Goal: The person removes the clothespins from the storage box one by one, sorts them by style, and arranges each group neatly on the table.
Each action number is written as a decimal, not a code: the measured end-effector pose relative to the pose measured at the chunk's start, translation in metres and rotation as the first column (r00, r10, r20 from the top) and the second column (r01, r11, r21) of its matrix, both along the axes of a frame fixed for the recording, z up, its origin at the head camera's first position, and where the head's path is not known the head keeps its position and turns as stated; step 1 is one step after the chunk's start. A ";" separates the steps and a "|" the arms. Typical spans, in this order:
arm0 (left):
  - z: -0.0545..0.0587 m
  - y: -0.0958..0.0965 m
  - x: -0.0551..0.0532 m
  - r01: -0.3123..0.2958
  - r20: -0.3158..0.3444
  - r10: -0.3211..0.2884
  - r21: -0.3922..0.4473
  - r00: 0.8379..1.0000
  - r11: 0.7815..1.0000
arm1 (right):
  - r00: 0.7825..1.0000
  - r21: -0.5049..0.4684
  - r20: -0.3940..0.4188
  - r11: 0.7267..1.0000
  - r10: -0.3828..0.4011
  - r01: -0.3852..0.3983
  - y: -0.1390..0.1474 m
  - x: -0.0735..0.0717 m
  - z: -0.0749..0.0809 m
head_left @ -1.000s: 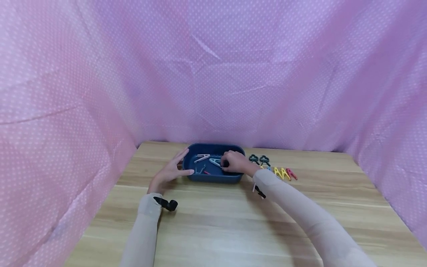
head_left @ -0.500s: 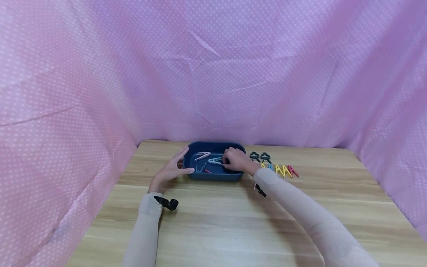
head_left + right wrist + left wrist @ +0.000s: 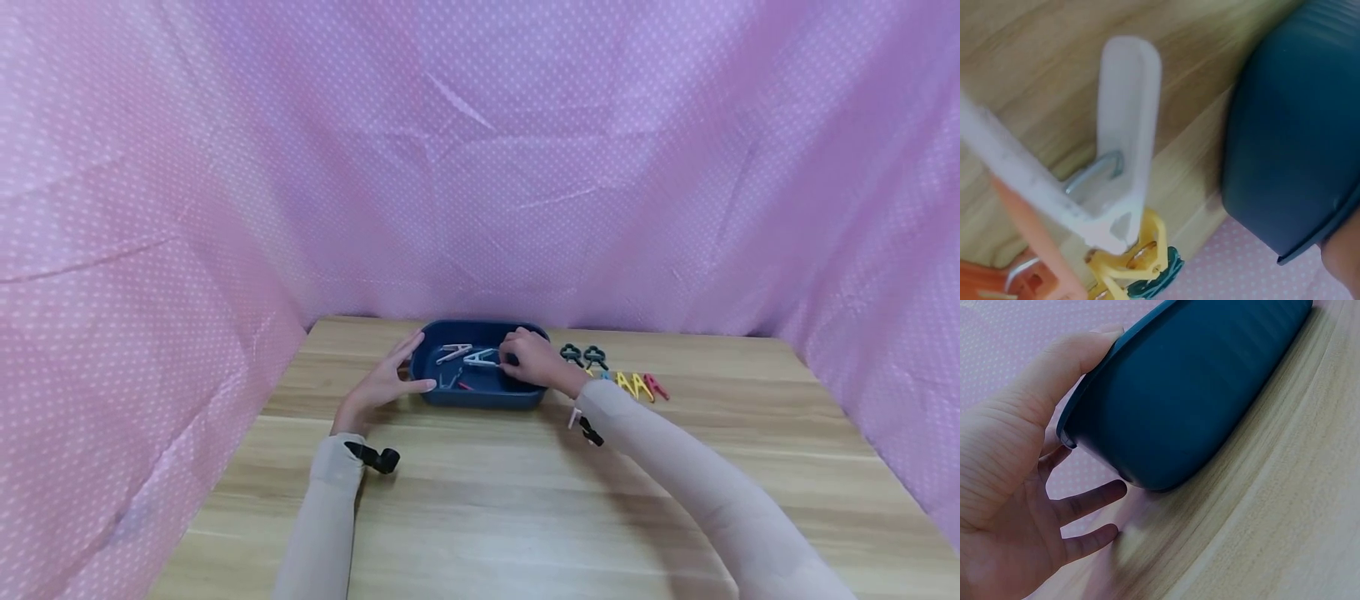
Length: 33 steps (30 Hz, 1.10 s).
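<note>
My left hand (image 3: 382,385) is at the left end of a dark blue plastic basin (image 3: 480,398). Its thumb (image 3: 1079,356) rests on the rim, while the other fingers are spread beside the outer wall. My right hand (image 3: 532,360) reaches over the right end into the basin with bent fingers. Its fingertips are right at one end of a light blue clothespin (image 3: 480,358); I cannot tell whether they pinch it. A pale pink clothespin (image 3: 453,352), a grey-blue clothespin (image 3: 448,382) and a small red piece (image 3: 465,386) lie on the basin floor.
Right of the basin, on the wooden table (image 3: 465,500), lie two dark green clips (image 3: 583,357), yellow clothespins (image 3: 633,385) and a red clothespin (image 3: 655,386). White (image 3: 1127,112) and orange (image 3: 1038,244) clothespins show in the right wrist view. A pink dotted curtain (image 3: 480,208) surrounds the table.
Inside the basin, the light blue clothespin has shifted slightly left beside my right fingertips. The right hand moved only slightly. My left hand has stayed at the rim.
</note>
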<state>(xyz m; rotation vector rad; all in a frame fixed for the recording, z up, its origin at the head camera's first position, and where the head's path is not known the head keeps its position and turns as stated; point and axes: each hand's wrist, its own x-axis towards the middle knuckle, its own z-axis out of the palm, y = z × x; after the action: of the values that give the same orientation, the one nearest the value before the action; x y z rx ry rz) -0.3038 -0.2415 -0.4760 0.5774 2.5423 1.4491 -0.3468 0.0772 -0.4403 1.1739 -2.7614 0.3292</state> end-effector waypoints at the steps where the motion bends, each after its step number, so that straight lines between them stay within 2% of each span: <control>1: 0.001 0.001 0.001 0.001 0.007 -0.001 0.003 1.000 1.000 | 1.000 -0.005 -0.008 1.000 0.007 -0.007 0.001 0.002 0.001; 4: 0.009 0.004 0.006 0.005 0.032 -0.005 0.010 0.999 1.000 | 0.998 -0.023 -0.039 0.999 0.040 -0.041 0.004 0.007 0.003; 9: 0.030 0.009 0.018 0.016 0.047 -0.017 0.019 0.999 1.000 | 0.995 -0.057 -0.070 0.996 0.070 -0.074 0.011 0.016 0.009; 12: 0.034 0.010 0.020 0.014 0.045 -0.015 0.025 0.999 1.000 | 0.992 -0.083 -0.096 0.993 0.076 -0.084 0.016 0.019 0.011; 15: 0.029 0.008 0.017 0.009 0.045 -0.010 0.023 0.999 1.000 | 0.989 -0.111 -0.127 0.989 0.082 -0.097 0.022 0.022 0.012; 20: 0.007 0.004 0.003 -0.001 0.041 0.000 0.011 0.999 1.000 | 0.988 -0.148 -0.143 0.985 0.062 -0.083 0.036 0.030 0.013; 23: -0.001 0.003 -0.002 -0.002 0.026 0.002 0.008 1.000 1.000 | 0.988 -0.153 -0.147 0.986 0.039 -0.061 0.045 0.035 0.013; 33: -0.003 -0.002 -0.003 -0.004 0.029 0.003 0.015 1.000 1.000 | 0.975 -0.172 -0.216 0.981 0.049 -0.087 0.074 0.046 0.019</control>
<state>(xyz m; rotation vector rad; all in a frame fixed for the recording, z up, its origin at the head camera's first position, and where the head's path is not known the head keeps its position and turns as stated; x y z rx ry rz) -0.3073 -0.2433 -0.4792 0.5507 2.5134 1.4685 -0.3010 0.1513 -0.4209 1.1853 -2.4569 0.4259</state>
